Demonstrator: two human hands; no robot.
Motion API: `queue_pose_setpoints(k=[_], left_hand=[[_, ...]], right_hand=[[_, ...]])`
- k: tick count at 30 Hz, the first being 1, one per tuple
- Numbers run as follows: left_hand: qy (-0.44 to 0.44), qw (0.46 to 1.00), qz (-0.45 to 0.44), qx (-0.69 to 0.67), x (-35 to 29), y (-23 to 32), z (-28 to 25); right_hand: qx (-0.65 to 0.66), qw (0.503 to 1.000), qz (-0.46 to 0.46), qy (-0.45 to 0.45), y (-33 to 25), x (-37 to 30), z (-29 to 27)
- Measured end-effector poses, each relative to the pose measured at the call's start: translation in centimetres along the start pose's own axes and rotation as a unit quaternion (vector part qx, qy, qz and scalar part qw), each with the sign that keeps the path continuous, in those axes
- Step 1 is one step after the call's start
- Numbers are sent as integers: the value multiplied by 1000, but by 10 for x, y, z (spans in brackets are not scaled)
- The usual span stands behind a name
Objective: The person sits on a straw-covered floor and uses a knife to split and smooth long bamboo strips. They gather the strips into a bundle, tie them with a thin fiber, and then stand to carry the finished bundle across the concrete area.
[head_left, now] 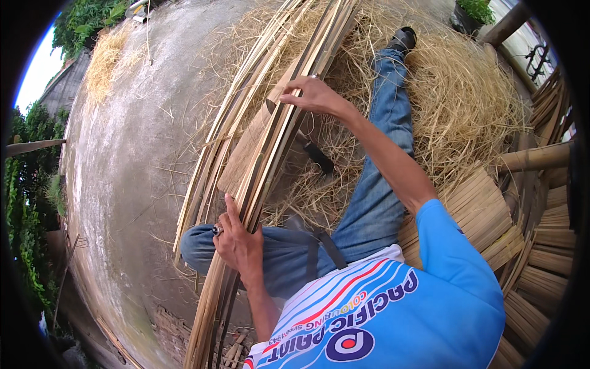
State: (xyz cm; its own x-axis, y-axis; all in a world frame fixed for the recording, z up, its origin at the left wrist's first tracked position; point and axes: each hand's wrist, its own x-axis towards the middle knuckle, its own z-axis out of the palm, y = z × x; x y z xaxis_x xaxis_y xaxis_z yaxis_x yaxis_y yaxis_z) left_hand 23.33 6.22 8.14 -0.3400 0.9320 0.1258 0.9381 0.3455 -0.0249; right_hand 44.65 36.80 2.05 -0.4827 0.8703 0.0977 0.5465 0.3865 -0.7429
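A long bundle of split bamboo strips (264, 163) runs slantwise across my bent left leg, some strips pale and others dark. My left hand (238, 243), with a ring on one finger, is closed around the bundle near the knee, its index finger stretched along it. Farther up, my right hand (313, 96) grips the same strips from above, thumb and index finger reaching over them; its other fingers are partly hidden. Under the strips lies a wooden board (243, 157). Beside it, a black-handled tool (318, 157) rests near the shavings, its other end mostly hidden.
More long strips (209, 154) lie left of the board. Curly bamboo shavings (455, 92) heap around my outstretched right leg (390, 111). Flat slats (470, 209) are stacked to the right, near a bamboo pole (534, 158). Concrete floor (135, 172) spreads to the left.
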Motion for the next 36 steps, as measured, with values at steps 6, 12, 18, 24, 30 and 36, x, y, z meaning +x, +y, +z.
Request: queue_pose_setpoints(k=[6, 12, 18, 24, 30, 36], left_hand=[[25, 1000, 18, -1, -1, -4, 3], [15, 1000, 20, 7, 1, -3, 5], [8, 1000, -1, -10, 1, -1, 3], [8, 1000, 5, -12, 2, -6, 6], [20, 1000, 17, -11, 2, -6, 5], [1, 999, 24, -38, 5, -9, 1]], right_hand=[[-173, 965, 29, -193, -17, 56, 34], [48, 993, 28, 102, 17, 63, 54], [9, 908, 171, 381, 64, 69, -36], [-95, 965, 184, 159, 78, 70, 1], [-29, 964, 190, 185, 66, 71, 16], [220, 955, 163, 109, 51, 23, 20]])
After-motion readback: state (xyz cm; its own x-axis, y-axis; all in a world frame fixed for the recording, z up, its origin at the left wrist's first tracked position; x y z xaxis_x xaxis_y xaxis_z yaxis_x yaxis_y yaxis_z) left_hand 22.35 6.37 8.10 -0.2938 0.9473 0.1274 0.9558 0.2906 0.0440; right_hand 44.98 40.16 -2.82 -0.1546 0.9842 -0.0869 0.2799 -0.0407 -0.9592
